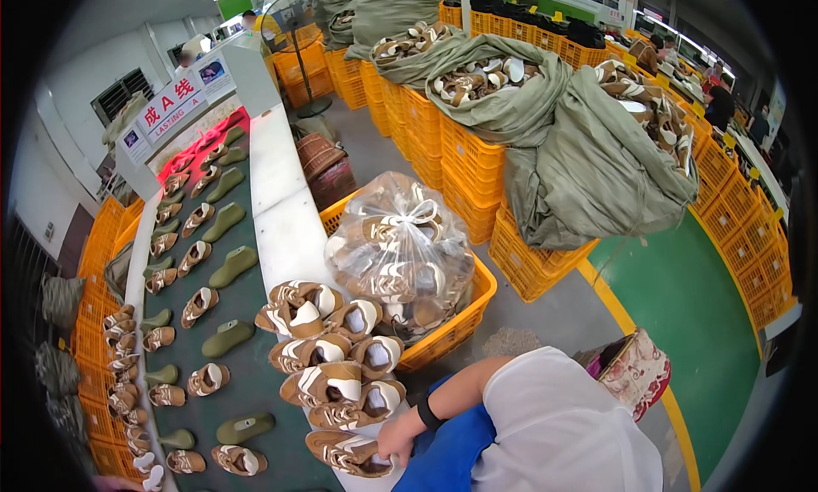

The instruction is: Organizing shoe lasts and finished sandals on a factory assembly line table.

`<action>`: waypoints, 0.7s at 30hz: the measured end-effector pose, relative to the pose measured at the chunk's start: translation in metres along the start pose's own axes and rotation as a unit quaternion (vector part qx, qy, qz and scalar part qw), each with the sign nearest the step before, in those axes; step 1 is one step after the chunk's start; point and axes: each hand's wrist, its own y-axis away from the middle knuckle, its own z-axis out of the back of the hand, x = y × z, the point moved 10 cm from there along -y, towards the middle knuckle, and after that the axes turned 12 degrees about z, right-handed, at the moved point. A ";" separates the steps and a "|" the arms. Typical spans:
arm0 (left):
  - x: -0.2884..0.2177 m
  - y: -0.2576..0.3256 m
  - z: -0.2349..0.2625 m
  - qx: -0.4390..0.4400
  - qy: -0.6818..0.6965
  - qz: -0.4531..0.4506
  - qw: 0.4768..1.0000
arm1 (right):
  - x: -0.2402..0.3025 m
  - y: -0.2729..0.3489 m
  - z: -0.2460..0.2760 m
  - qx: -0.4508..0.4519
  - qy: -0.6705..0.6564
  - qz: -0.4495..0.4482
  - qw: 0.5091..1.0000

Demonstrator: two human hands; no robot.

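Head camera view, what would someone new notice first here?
Probably the pile of brown and white shoes on the white ledge beside the green conveyor, with a hand resting on the nearest shoe. Right of the pile, a clear tied bag of shoes sits in an orange crate. Behind it, grey-green sacks spill over stacked orange crates.
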 end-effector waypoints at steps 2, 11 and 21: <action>0.000 -0.003 -0.003 0.007 -0.001 0.001 1.000 | -0.002 0.001 -0.002 0.001 -0.001 -0.007 1.000; 0.005 -0.013 -0.020 -0.002 -0.007 -0.051 0.999 | -0.002 0.001 0.002 -0.039 -0.012 0.001 0.999; -0.127 0.233 0.121 0.079 0.379 -0.413 0.824 | -0.002 -0.013 -0.014 0.050 0.007 0.041 0.998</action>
